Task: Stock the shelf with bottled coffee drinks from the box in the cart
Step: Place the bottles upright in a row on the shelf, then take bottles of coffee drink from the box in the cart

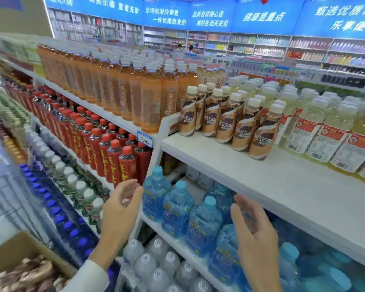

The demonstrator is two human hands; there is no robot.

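Shelved coffee bottles (230, 121): brown-labelled, cream-capped.

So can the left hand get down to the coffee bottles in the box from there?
Probably yes. The left hand is empty and open, and the box sits open-topped below and to its left, with the bottles exposed and nothing visibly between them.

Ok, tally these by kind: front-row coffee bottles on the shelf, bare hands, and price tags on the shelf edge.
Front-row coffee bottles: 5
Hands, left hand and right hand: 2
Price tags: 1
Total: 8
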